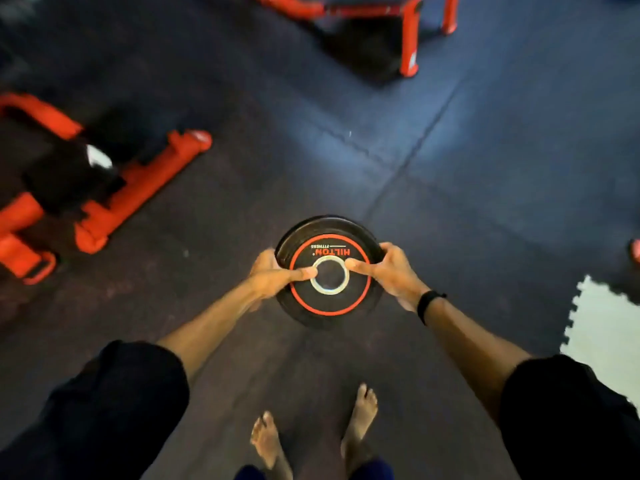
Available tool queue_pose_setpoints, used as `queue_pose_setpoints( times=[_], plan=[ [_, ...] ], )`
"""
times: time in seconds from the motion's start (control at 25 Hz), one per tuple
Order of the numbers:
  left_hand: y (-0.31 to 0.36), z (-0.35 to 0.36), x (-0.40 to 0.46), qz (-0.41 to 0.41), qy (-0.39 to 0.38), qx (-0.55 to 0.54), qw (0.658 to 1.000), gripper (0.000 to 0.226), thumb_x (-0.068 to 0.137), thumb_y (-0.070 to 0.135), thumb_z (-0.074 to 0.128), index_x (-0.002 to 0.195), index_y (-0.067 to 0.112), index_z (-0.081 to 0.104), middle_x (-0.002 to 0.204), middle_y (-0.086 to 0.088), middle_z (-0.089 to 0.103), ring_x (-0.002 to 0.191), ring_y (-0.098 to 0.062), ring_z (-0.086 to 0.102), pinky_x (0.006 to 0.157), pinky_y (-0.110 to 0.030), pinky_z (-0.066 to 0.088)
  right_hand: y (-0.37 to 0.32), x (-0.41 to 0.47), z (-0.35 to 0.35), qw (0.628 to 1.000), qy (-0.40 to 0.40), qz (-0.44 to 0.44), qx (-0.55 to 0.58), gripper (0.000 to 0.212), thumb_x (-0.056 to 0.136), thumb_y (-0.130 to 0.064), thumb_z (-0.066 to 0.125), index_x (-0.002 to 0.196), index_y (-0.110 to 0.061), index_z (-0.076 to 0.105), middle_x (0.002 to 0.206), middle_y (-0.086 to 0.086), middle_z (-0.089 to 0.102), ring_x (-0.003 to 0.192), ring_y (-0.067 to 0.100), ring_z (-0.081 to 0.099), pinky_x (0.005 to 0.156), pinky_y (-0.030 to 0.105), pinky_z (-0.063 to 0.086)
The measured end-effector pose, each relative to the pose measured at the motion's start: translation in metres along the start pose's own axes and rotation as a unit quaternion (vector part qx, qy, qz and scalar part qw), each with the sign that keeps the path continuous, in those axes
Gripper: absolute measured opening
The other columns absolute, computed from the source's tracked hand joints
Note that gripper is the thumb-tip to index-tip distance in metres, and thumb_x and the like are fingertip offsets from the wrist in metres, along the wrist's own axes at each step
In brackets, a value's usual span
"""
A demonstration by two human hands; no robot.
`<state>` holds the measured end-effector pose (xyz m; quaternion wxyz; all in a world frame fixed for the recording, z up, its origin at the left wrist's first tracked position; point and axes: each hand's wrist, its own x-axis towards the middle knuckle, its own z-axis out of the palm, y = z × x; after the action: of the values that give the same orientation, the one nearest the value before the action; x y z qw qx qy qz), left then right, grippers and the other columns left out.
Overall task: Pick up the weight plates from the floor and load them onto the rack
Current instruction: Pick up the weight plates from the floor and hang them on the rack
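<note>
A black weight plate (pixel 327 308) with a red ring, red lettering and a silver centre hole is held flat above the dark floor, in front of me. My left hand (pixel 273 277) grips its left edge, thumb lying on top near the hole. My right hand (pixel 388 271) grips the right edge in the same way, with a black band on its wrist. A second plate edge seems to show beneath the top one. No rack pegs are clearly seen.
An orange and black gym frame (pixel 114 199) lies on the floor at left. Another orange frame (pixel 408 36) stands at the top. A white puzzle mat (pixel 602 337) sits at right. My bare feet (pixel 311 434) stand on dark rubber flooring (pixel 485 168).
</note>
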<state>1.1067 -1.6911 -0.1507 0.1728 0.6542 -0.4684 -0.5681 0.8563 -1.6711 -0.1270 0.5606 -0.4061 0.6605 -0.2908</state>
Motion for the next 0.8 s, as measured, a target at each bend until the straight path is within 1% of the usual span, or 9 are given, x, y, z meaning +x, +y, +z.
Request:
queue_pose_setpoints(
  times=[0.08,0.2,0.32,0.4,0.48,0.56,0.6,0.64,0.8],
  plan=[
    [0.094,-0.025,-0.024,0.094,0.019,0.018,0.995,0.099,0.029,0.066,0.092,0.112,0.019,0.064,0.106,0.004,0.074,0.098,-0.012,0.071,0.091,-0.040,0.058,-0.078,-0.022,-0.032,0.995,0.049,-0.087,0.004,0.062,0.066,-0.027,0.090,0.114,-0.004,0.060,0.107,0.006,0.073,0.091,0.012,0.070,0.080,0.027,0.058],
    [0.216,-0.051,-0.072,0.208,0.037,0.013,0.977,0.090,0.033,0.060,0.091,0.107,0.020,0.058,0.109,0.002,0.071,0.100,-0.013,0.068,0.090,-0.039,0.057,-0.183,-0.063,-0.076,0.975,0.100,-0.199,-0.013,0.072,0.060,-0.042,0.091,0.115,-0.008,0.059,0.107,0.003,0.071,0.095,0.013,0.069,0.082,0.031,0.059],
    [0.315,-0.062,-0.128,0.336,0.047,0.019,0.940,0.069,0.047,0.048,0.095,0.101,0.024,0.059,0.106,0.004,0.070,0.097,-0.011,0.068,0.089,-0.036,0.056,-0.267,-0.123,-0.125,0.944,0.141,-0.299,-0.021,0.065,0.067,-0.036,0.089,0.114,-0.010,0.054,0.111,0.004,0.067,0.099,0.015,0.067,0.083,0.033,0.058],
    [0.355,-0.063,-0.149,0.403,0.031,0.003,0.915,0.056,0.056,0.035,0.096,0.102,0.025,0.064,0.105,0.003,0.074,0.098,-0.013,0.071,0.091,-0.038,0.057,-0.305,-0.153,-0.145,0.926,0.157,-0.340,-0.042,0.061,0.070,-0.033,0.087,0.114,-0.010,0.051,0.112,0.005,0.065,0.098,0.015,0.066,0.081,0.031,0.057],
    [0.401,-0.055,-0.174,0.455,0.026,0.010,0.890,0.060,0.053,0.039,0.097,0.103,0.023,0.068,0.104,0.001,0.076,0.099,-0.017,0.072,0.091,-0.042,0.058,-0.335,-0.195,-0.176,0.904,0.193,-0.376,-0.063,0.060,0.072,-0.033,0.085,0.116,-0.010,0.051,0.113,0.005,0.065,0.098,0.014,0.066,0.079,0.029,0.057],
    [0.439,-0.043,-0.191,0.486,0.028,-0.001,0.873,0.087,0.038,0.058,0.096,0.109,0.018,0.065,0.106,0.001,0.075,0.099,-0.017,0.072,0.089,-0.044,0.058,-0.358,-0.237,-0.200,0.882,0.228,-0.406,-0.072,0.059,0.074,-0.031,0.084,0.117,-0.010,0.051,0.111,0.001,0.065,0.097,0.011,0.065,0.078,0.026,0.057],
    [0.457,-0.034,-0.202,0.501,0.018,-0.011,0.865,0.096,0.034,0.063,0.095,0.112,0.016,0.064,0.107,0.000,0.075,0.099,-0.017,0.072,0.088,-0.044,0.059,-0.365,-0.257,-0.212,0.873,0.245,-0.413,-0.080,0.057,0.075,-0.030,0.083,0.117,-0.010,0.050,0.108,-0.002,0.064,0.095,0.009,0.064,0.076,0.023,0.056],
    [0.471,-0.023,-0.205,0.516,0.001,-0.017,0.856,0.099,0.033,0.063,0.095,0.114,0.015,0.063,0.108,0.000,0.075,0.099,-0.017,0.072,0.087,-0.043,0.059,-0.368,-0.277,-0.222,0.866,0.266,-0.414,-0.088,0.058,0.075,-0.030,0.083,0.118,-0.009,0.050,0.108,-0.002,0.062,0.096,0.009,0.063,0.077,0.023,0.056],
    [0.503,0.032,-0.229,0.548,-0.102,-0.021,0.830,0.097,0.036,0.062,0.095,0.113,0.015,0.062,0.107,-0.001,0.074,0.098,-0.018,0.072,0.085,-0.043,0.060,-0.353,-0.346,-0.257,0.839,0.349,-0.404,-0.108,0.078,0.063,-0.046,0.088,0.124,-0.011,0.053,0.120,0.003,0.066,0.108,0.016,0.066,0.090,0.037,0.057]
  ],
)
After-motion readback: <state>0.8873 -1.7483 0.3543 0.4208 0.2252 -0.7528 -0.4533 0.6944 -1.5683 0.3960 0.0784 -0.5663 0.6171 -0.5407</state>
